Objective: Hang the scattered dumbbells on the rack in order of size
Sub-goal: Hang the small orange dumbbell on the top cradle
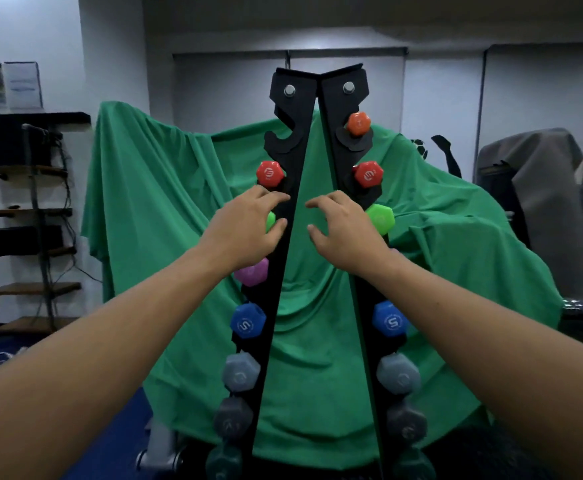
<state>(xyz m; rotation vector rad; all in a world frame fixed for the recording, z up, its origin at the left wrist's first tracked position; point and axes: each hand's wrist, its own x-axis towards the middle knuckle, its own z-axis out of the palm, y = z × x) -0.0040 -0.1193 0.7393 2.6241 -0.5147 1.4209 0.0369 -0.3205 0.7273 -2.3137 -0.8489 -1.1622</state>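
both hands are up at the tall black rack (295,237), and neither one holds anything. the left hand (245,230) has its fingers loosely bent and a little apart, with the fingertips (278,199) against the left rail of the rack. the right hand (343,233) has its fingers spread and curled like a claw, and they look to be just off the right rail, not gripping it.

just above the left fingers sits a red dumbbell (270,173). another red dumbbell (368,174) sits just above the right fingers, and a small orange dumbbell (358,123) hangs higher up on that side. the hook (278,133) across from the orange one is bare. a green dumbbell (380,219) is right beside the right hand, and its twin (270,221) peeks out from behind the left hand. below the wrists come a purple dumbbell (252,271), blue ones, then grey ones, bigger as they go down.

it looks like nearly every weight is hung, and one small orange one is probably missing. i cannot see it anywhere.

what could go wrong: the hands are close to the green and red weights, so a bump could knock one off its hook. it could fall on the lower weights. pushing hard on the rails might wobble the rack too.
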